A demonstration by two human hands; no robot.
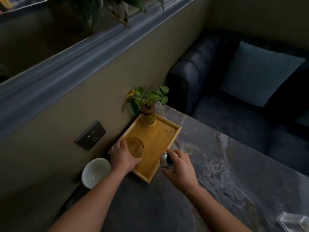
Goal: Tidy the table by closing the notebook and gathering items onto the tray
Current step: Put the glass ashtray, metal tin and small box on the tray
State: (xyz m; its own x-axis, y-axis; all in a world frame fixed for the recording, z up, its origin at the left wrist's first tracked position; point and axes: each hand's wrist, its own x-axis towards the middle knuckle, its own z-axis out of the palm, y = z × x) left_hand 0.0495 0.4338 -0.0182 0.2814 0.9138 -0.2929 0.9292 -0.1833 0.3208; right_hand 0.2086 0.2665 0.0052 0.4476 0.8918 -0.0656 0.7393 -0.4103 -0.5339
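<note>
Fingers of the right hand [178,166] curl around a small silver object [166,161] just beside the wooden tray [164,154]'s near right rim, not yet inside. The left hand [122,156] cups an amber glass [135,147] on the tray. A white bowl [95,172] waits left of it; a plant vase [148,117] occupies its far corner. No notebook is visible.

Left hand [122,157]: forearm bare, fingers curled in a grip, over the tray's [173,138] near-left corner. Right hand [179,168]: fingers closed, at the tray's near-right edge.
</note>
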